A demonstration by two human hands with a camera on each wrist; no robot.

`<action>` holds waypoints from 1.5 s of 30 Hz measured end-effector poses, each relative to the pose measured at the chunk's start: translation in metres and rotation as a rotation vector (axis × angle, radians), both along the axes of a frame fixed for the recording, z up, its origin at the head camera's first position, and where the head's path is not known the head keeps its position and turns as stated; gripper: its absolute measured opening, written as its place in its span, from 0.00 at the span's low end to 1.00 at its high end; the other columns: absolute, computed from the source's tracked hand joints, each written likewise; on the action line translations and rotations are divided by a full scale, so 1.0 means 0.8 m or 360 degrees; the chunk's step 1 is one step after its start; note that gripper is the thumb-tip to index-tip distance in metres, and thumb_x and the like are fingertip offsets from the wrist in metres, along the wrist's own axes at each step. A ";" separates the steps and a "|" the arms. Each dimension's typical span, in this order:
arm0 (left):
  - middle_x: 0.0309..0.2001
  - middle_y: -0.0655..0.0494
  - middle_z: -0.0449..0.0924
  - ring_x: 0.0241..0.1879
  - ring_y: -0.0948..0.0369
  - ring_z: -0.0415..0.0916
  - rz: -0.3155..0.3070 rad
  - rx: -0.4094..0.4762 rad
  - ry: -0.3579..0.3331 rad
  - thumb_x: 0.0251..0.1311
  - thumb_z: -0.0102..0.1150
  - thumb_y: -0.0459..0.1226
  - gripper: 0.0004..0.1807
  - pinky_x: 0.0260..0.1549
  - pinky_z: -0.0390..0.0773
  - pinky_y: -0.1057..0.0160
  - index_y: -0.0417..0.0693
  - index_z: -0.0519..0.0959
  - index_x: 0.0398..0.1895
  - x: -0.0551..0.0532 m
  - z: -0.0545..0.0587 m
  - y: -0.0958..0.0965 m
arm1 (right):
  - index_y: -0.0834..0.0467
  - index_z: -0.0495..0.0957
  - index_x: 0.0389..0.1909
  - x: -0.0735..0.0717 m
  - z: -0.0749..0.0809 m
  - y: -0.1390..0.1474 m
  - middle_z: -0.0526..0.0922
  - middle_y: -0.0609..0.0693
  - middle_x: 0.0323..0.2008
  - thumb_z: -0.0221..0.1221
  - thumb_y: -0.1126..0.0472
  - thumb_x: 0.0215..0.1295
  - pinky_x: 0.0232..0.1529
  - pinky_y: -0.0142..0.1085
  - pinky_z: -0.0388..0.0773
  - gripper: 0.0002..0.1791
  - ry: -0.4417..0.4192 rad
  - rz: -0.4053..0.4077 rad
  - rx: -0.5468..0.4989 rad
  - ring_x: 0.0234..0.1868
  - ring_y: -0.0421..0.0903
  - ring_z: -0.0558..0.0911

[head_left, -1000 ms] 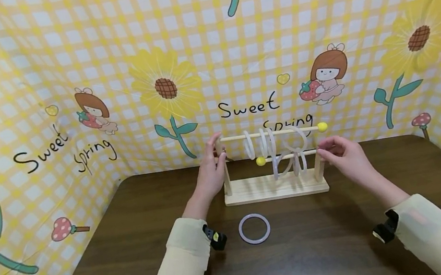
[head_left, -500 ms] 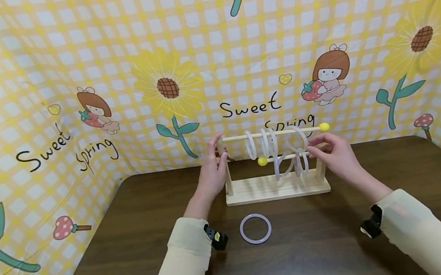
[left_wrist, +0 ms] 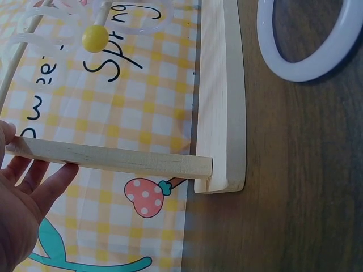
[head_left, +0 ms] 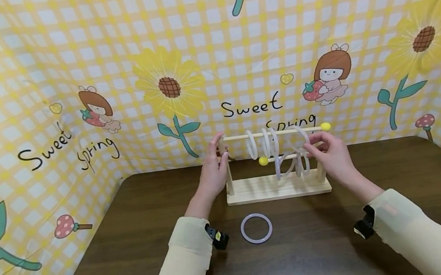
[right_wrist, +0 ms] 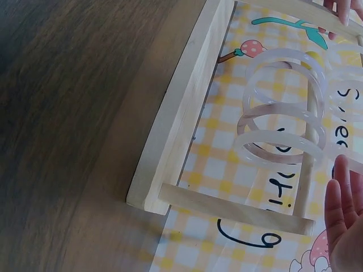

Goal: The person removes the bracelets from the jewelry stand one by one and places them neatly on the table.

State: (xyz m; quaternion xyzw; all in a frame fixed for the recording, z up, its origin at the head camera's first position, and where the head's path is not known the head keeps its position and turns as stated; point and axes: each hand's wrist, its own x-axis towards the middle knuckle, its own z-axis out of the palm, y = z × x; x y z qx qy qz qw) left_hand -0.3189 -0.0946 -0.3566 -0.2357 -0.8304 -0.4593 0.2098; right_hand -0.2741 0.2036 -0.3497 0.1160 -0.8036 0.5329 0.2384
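A pale wooden bangle rack (head_left: pixel 277 188) with two rods stands on the table, a yellow ball (head_left: pixel 325 126) capping the upper rod. My left hand (head_left: pixel 211 173) grips the left post (left_wrist: pixel 113 157), thumb on one side and fingers on the other. On the upper rod, toward its right end, my right hand (head_left: pixel 334 155) pinches a translucent bangle (head_left: pixel 299 130) between thumb and fingers. Several whitish bangles (head_left: pixel 251 145) hang further left on that rod. More bangles (right_wrist: pixel 282 107) hang on the lower rod, which ends in another yellow ball (left_wrist: pixel 95 38).
A loose lilac bangle (head_left: pixel 270 226) lies flat on the dark wooden table (head_left: pixel 311 258), in front of the rack. Close behind the rack rises a yellow checked cloth (head_left: pixel 208 61) printed with flowers and lettering, which also runs along both sides.
My right hand has moved left from beside the rack's right post to the rightmost bangle on the upper rod, which has turned slightly. My left hand stays on the left post.
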 end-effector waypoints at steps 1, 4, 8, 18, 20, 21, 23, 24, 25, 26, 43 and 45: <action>0.51 0.44 0.74 0.44 0.49 0.76 0.0001 -0.0001 0.0004 0.72 0.46 0.29 0.27 0.39 0.78 0.52 0.53 0.57 0.71 0.000 0.000 0.000 | 0.72 0.76 0.44 0.003 0.003 -0.001 0.80 0.66 0.39 0.61 0.67 0.66 0.25 0.25 0.76 0.11 0.0012 -0.0001 -0.0013 0.26 0.39 0.83; 0.51 0.44 0.75 0.44 0.49 0.76 0.0004 -0.0006 0.0017 0.72 0.46 0.29 0.27 0.39 0.78 0.52 0.53 0.57 0.71 -0.001 0.000 0.000 | 0.74 0.75 0.43 0.016 0.015 -0.006 0.80 0.70 0.38 0.59 0.71 0.66 0.25 0.24 0.75 0.09 0.0053 -0.0011 -0.0037 0.25 0.35 0.82; 0.51 0.44 0.75 0.45 0.49 0.76 0.0004 -0.0012 0.0027 0.72 0.46 0.29 0.27 0.39 0.78 0.52 0.54 0.57 0.71 -0.001 -0.001 0.000 | 0.76 0.75 0.43 0.031 0.027 -0.011 0.80 0.73 0.36 0.58 0.72 0.66 0.27 0.25 0.75 0.10 0.0095 -0.0057 -0.0038 0.24 0.33 0.80; 0.52 0.44 0.75 0.43 0.49 0.77 0.0009 -0.0021 0.0016 0.72 0.47 0.30 0.27 0.39 0.78 0.51 0.56 0.57 0.71 0.000 0.000 0.000 | 0.78 0.74 0.43 0.033 0.025 -0.004 0.79 0.70 0.36 0.58 0.76 0.64 0.27 0.25 0.76 0.10 0.0213 -0.0083 -0.0095 0.23 0.39 0.81; 0.52 0.42 0.75 0.43 0.48 0.77 0.0009 -0.0024 0.0010 0.72 0.47 0.30 0.27 0.39 0.78 0.50 0.56 0.57 0.71 0.000 0.000 0.000 | 0.78 0.74 0.43 0.032 0.024 -0.002 0.79 0.71 0.36 0.58 0.76 0.64 0.27 0.24 0.76 0.09 0.0231 -0.0092 -0.0098 0.22 0.37 0.81; 0.52 0.41 0.75 0.43 0.48 0.78 0.0008 -0.0025 0.0007 0.72 0.47 0.30 0.27 0.39 0.78 0.50 0.56 0.57 0.71 0.000 0.000 0.000 | 0.78 0.74 0.42 0.031 0.023 -0.001 0.78 0.72 0.36 0.58 0.76 0.64 0.27 0.24 0.76 0.09 0.0240 -0.0102 -0.0094 0.22 0.36 0.80; 0.52 0.39 0.74 0.43 0.48 0.78 0.0006 -0.0025 0.0004 0.72 0.47 0.30 0.27 0.39 0.78 0.50 0.56 0.56 0.71 0.000 0.000 -0.001 | 0.79 0.73 0.42 0.031 0.022 0.001 0.78 0.72 0.35 0.58 0.75 0.64 0.27 0.24 0.76 0.09 0.0252 -0.0119 -0.0089 0.22 0.34 0.80; 0.52 0.39 0.74 0.43 0.48 0.78 0.0002 -0.0024 0.0004 0.72 0.46 0.30 0.28 0.39 0.78 0.50 0.56 0.56 0.71 0.000 0.000 -0.001 | 0.79 0.73 0.42 0.030 0.021 0.001 0.78 0.72 0.35 0.58 0.75 0.64 0.27 0.23 0.76 0.09 0.0256 -0.0127 -0.0093 0.22 0.33 0.80; 0.52 0.39 0.74 0.43 0.48 0.78 -0.0001 -0.0022 0.0006 0.72 0.46 0.30 0.28 0.39 0.78 0.50 0.56 0.56 0.71 -0.001 -0.001 -0.001 | 0.79 0.73 0.42 0.030 0.020 0.002 0.78 0.72 0.35 0.58 0.76 0.64 0.28 0.22 0.76 0.09 0.0261 -0.0131 -0.0096 0.22 0.32 0.79; 0.52 0.39 0.74 0.43 0.48 0.77 -0.0002 -0.0021 0.0009 0.72 0.46 0.30 0.28 0.39 0.78 0.50 0.56 0.56 0.71 -0.001 -0.001 -0.001 | 0.79 0.73 0.42 0.029 0.020 0.003 0.78 0.71 0.35 0.58 0.76 0.64 0.28 0.22 0.75 0.10 0.0265 -0.0136 -0.0096 0.22 0.31 0.79; 0.52 0.42 0.75 0.43 0.49 0.77 0.0018 -0.0024 0.0013 0.72 0.47 0.30 0.27 0.39 0.78 0.51 0.55 0.56 0.71 0.001 -0.002 0.000 | 0.77 0.73 0.42 0.014 0.000 0.022 0.79 0.67 0.32 0.57 0.77 0.64 0.26 0.20 0.73 0.08 0.0349 -0.0227 -0.0097 0.21 0.28 0.78; 0.52 0.40 0.75 0.44 0.49 0.77 0.0019 -0.0022 0.0005 0.72 0.47 0.30 0.28 0.38 0.78 0.51 0.56 0.57 0.71 0.001 -0.001 0.000 | 0.75 0.74 0.43 0.007 -0.007 0.029 0.79 0.64 0.32 0.57 0.75 0.65 0.26 0.21 0.73 0.09 0.0331 -0.0241 -0.0112 0.21 0.31 0.79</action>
